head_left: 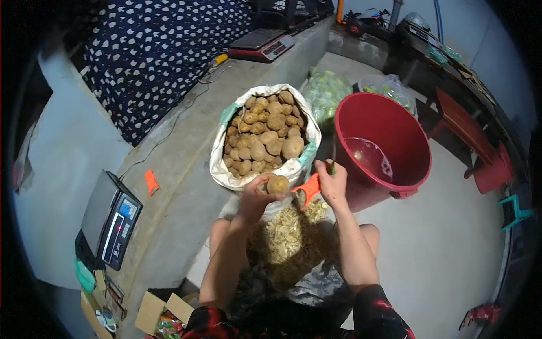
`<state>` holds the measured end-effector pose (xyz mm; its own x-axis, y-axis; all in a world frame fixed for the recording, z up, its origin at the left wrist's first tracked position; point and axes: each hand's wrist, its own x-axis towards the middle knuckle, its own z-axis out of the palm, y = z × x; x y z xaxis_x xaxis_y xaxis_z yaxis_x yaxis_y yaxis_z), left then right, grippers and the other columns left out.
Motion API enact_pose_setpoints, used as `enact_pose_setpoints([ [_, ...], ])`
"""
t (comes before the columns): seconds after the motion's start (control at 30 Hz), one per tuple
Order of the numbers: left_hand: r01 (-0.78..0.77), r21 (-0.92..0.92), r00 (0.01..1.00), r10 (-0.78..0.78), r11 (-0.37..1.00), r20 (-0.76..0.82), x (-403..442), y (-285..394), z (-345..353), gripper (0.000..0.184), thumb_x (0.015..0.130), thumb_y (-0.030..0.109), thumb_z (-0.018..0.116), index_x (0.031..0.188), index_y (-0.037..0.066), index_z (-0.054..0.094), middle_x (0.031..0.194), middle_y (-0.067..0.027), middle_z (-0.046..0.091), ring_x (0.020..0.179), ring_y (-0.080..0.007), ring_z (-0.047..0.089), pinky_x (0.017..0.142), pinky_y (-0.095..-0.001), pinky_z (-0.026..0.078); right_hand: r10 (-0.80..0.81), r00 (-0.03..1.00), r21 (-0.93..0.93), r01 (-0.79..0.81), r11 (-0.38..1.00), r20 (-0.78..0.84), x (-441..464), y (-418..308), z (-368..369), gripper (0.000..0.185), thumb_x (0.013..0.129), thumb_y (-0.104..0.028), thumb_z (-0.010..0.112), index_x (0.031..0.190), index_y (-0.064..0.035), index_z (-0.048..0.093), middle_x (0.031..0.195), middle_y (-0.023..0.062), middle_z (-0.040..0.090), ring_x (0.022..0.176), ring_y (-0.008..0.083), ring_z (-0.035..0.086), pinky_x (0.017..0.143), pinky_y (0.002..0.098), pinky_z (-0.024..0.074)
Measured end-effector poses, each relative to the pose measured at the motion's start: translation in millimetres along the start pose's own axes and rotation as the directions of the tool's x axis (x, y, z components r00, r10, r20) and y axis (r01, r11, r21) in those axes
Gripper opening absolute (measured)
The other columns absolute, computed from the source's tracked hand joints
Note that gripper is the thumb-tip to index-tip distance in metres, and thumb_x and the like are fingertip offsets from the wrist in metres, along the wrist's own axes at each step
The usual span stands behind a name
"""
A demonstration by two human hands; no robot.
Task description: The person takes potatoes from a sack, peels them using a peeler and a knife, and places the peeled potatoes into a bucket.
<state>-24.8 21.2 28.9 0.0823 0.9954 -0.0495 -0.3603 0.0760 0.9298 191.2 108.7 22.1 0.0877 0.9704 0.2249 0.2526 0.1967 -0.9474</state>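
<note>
My left hand (257, 198) is closed round a potato (278, 185), just in front of the near rim of a white sack (223, 169) full of potatoes. To its right my right hand (333, 182) grips an orange peeler (309, 190), its head pointing at the potato with a small gap between them. A bit of something green shows at the fingers of that hand. Below both hands lies a heap of peelings (288, 231) between the person's legs.
A large red tub (384, 147) with some liquid stands right of the sack, bags of green produce (327, 93) behind. Scales (116, 226) and a small orange object (151, 182) lie on the left ledge, another scale (262, 48) farther back. An open carton (152, 311) sits lower left.
</note>
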Motion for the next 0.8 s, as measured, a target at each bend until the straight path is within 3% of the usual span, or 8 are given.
enact_pose_setpoints([
  [0.27,0.075,-0.054,0.983,-0.065,0.996,0.173,1.7,-15.3,2.1,0.051,0.075,-0.001,0.076,0.121,-0.003,0.053,0.109,-0.0068,0.063,0.099,-0.0144,0.061,0.088,-0.0288,0.049,-0.094,0.995,0.053,0.095,0.994,-0.016,2.6,-12.6,16.5,0.022,0.084,-0.016,0.064,0.078,0.0049,0.060,0.056,0.0063,0.050,0.058,0.0058,0.043,0.053,0.0290,0.0395],
  [0.43,0.041,-0.115,0.962,-0.008,0.993,0.274,-1.5,-9.3,7.8,0.050,0.076,-0.002,0.074,0.121,-0.003,0.052,0.109,-0.0076,0.063,0.099,-0.0155,0.061,0.089,-0.0288,0.049,-0.153,0.987,0.017,0.153,0.988,0.043,3.4,-24.1,8.8,0.020,0.081,-0.016,0.064,0.079,0.0039,0.062,0.054,0.0109,0.051,0.054,0.0069,0.045,0.052,0.0303,0.0411],
  [0.53,0.021,-0.213,0.944,0.050,0.977,0.325,-5.3,-14.2,9.9,0.052,0.076,0.002,0.075,0.121,-0.004,0.051,0.111,-0.0087,0.061,0.101,-0.0166,0.061,0.090,-0.0289,0.048,-0.057,0.998,0.049,0.058,0.997,-0.020,17.4,-9.0,7.6,0.022,0.082,-0.018,0.064,0.077,0.0038,0.062,0.054,0.0112,0.051,0.053,0.0080,0.046,0.051,0.0314,0.0409],
  [0.57,0.021,-0.285,0.936,0.081,0.958,0.341,-3.8,-16.2,9.6,0.053,0.075,0.004,0.076,0.122,-0.004,0.051,0.112,-0.0093,0.061,0.102,-0.0171,0.060,0.090,-0.0293,0.048,-0.058,0.997,-0.164,0.050,0.985,-0.046,22.8,-6.2,-5.5,0.025,0.083,-0.019,0.064,0.074,0.0045,0.061,0.056,0.0089,0.055,0.055,0.0088,0.049,0.053,0.0320,0.0414],
  [0.6,0.016,-0.278,0.934,0.085,0.960,0.348,-3.3,-15.4,9.6,0.053,0.075,0.004,0.076,0.122,-0.004,0.051,0.112,-0.0093,0.061,0.102,-0.0171,0.060,0.090,-0.0293,0.048,0.034,0.995,-0.079,-0.042,0.996,-0.092,26.4,-7.0,-9.6,0.027,0.082,-0.019,0.065,0.071,0.0048,0.059,0.058,0.0063,0.057,0.056,0.0096,0.050,0.054,0.0328,0.0417],
  [0.67,0.002,-0.384,0.951,0.117,0.923,0.286,-4.5,-15.4,7.4,0.055,0.075,0.008,0.077,0.121,-0.005,0.050,0.113,-0.0099,0.059,0.102,-0.0178,0.060,0.092,-0.0303,0.047,-0.012,0.994,0.116,0.024,0.993,-0.105,25.1,-5.0,-6.2,0.023,0.084,-0.013,0.066,0.068,0.0017,0.059,0.058,-0.0007,0.052,0.056,0.0066,0.044,0.052,0.0287,0.0369],
  [0.77,-0.056,-0.285,0.961,0.130,0.957,0.246,0.3,-17.4,13.3,0.054,0.077,0.011,0.076,0.121,-0.005,0.049,0.112,-0.0094,0.059,0.103,-0.0182,0.059,0.095,-0.0313,0.045,-0.267,0.963,-0.068,0.265,0.962,-0.027,-1.3,-39.2,-0.5,0.019,0.081,-0.015,0.065,0.083,0.0043,0.066,0.062,0.0124,0.063,0.060,0.0125,0.060,0.060,0.0307,0.0472],
  [0.8,-0.063,-0.267,0.955,0.136,0.962,0.264,-2.8,-19.6,13.2,0.054,0.078,0.012,0.076,0.121,-0.005,0.048,0.112,-0.0092,0.059,0.104,-0.0183,0.058,0.095,-0.0314,0.045,-0.256,0.966,-0.067,0.254,0.965,-0.026,-2.0,-35.9,-1.3,0.019,0.081,-0.015,0.065,0.083,0.0043,0.066,0.062,0.0124,0.063,0.060,0.0125,0.060,0.060,0.0307,0.0472],
])
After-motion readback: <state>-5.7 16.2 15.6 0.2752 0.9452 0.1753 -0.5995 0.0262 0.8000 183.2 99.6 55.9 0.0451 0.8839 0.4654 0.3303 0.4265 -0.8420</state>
